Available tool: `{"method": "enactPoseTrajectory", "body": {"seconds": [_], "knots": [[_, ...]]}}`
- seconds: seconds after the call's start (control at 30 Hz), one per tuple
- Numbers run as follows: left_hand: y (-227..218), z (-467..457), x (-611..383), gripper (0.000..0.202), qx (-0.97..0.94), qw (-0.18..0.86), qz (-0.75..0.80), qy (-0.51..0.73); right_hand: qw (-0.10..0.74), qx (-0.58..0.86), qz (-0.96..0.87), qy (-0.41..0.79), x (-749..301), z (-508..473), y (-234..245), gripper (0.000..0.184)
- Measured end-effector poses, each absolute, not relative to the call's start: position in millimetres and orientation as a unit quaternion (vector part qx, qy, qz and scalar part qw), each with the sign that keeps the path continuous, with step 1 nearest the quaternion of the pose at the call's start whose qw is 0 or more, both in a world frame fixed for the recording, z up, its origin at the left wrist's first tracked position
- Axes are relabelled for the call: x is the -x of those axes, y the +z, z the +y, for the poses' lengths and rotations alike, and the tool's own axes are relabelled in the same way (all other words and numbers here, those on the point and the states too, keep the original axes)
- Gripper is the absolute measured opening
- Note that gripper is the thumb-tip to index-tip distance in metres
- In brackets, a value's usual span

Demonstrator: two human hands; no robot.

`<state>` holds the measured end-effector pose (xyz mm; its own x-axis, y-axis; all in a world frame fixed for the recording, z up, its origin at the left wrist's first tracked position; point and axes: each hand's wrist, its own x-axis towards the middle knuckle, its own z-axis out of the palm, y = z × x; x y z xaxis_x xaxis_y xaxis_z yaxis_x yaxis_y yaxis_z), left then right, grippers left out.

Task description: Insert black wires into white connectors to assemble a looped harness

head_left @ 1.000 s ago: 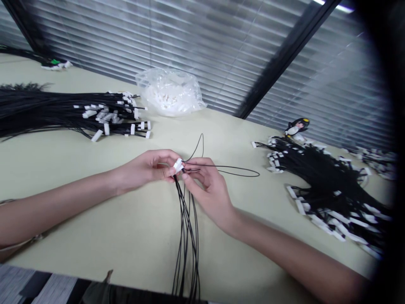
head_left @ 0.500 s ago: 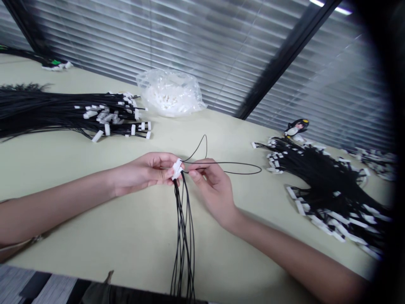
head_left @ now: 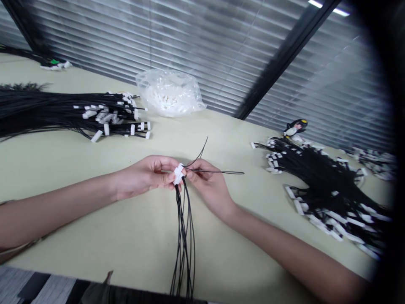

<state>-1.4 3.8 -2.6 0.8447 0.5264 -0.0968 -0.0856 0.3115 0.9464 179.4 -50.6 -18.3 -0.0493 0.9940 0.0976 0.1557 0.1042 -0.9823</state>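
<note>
My left hand (head_left: pixel 148 175) pinches a small white plastic connector (head_left: pixel 179 173) above the pale table (head_left: pixel 95 219). Several thin black wires (head_left: pixel 183 236) hang from the connector down past the table's near edge. My right hand (head_left: pixel 209 185) meets it from the right, fingertips closed on one black wire (head_left: pixel 218 172) right at the connector. That wire's short loop sticks out to the right, and a loose end points up and back.
A long bundle of black wires with white connectors (head_left: pixel 104 116) lies at the far left. A clear bag of white connectors (head_left: pixel 169 93) sits by the window blinds. Another heap of finished wires (head_left: pixel 319 181) covers the right side, with a small penguin figure (head_left: pixel 295 126) behind it.
The loop of wire to the right of my hands has become much shorter. My right hand's fingers moved closer to the connector. My left hand has hardly moved.
</note>
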Motion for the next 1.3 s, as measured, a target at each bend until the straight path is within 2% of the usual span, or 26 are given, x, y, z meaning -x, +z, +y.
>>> {"method": "enactPoseTrajectory", "body": {"seconds": [0.17,0.33,0.4,0.57,0.63,0.8,0.9,1.03,1.3], "knots": [[-4,3,1,0.015,-0.489,0.806,0.247,0.224,0.492,0.521,-0.572,0.399,-178,-52,-18,0.036],[-1,4,2,0.013,-0.465,0.815,0.246,0.244,0.533,0.531,-0.622,0.216,-181,-62,-11,0.017],[1,4,3,0.013,-0.47,0.814,0.237,0.246,0.512,0.502,-0.678,0.163,-183,-68,-8,0.012],[5,3,3,0.012,-0.469,0.816,0.225,0.252,0.451,0.484,-0.74,0.124,-183,-78,4,0.016],[6,3,3,0.012,-0.469,0.815,0.225,0.253,0.425,0.516,-0.726,0.162,-181,-78,11,0.015],[5,2,3,0.011,-0.485,0.806,0.226,0.252,0.348,0.545,-0.639,0.417,-177,-72,27,0.031],[4,2,3,0.012,-0.493,0.803,0.216,0.255,0.321,0.561,-0.579,0.498,-177,-70,33,0.035],[2,3,3,0.012,-0.497,0.801,0.215,0.254,0.301,0.569,-0.547,0.535,-178,-69,37,0.035],[1,4,2,0.011,-0.542,0.768,0.217,0.261,0.29,0.567,-0.574,0.515,-179,-67,38,0.029]]}}
